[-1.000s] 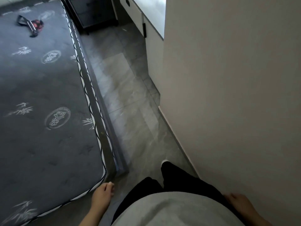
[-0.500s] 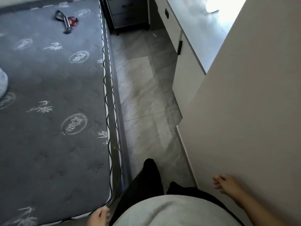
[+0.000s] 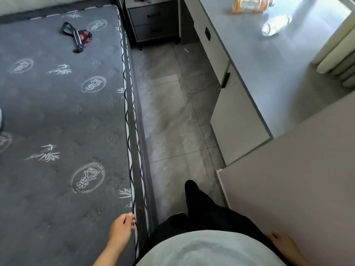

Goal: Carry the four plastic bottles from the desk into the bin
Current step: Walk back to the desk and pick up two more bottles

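Note:
A clear plastic bottle [image 3: 275,25] lies on its side on the grey desk [image 3: 269,77] at the far right. Behind it, at the top edge, an orange-labelled bottle [image 3: 248,4] also lies on the desk, partly cut off. No bin is in view. My left hand [image 3: 123,226] hangs low beside the mattress edge, fingers loosely curled, holding nothing. My right hand [image 3: 282,241] is low at my right side next to a beige panel, only partly visible, with nothing in it.
A dark grey mattress [image 3: 57,121] fills the left, with a black strap and red-patterned pouch [image 3: 80,36] on it. A dark nightstand [image 3: 153,22] stands at the far end of the tiled aisle [image 3: 172,121]. A tall beige panel [image 3: 297,179] rises on my right.
My view has advanced along the aisle, so the desk top and its bottles have come into sight. My left hand swung forward and my right hand swung back to my side.

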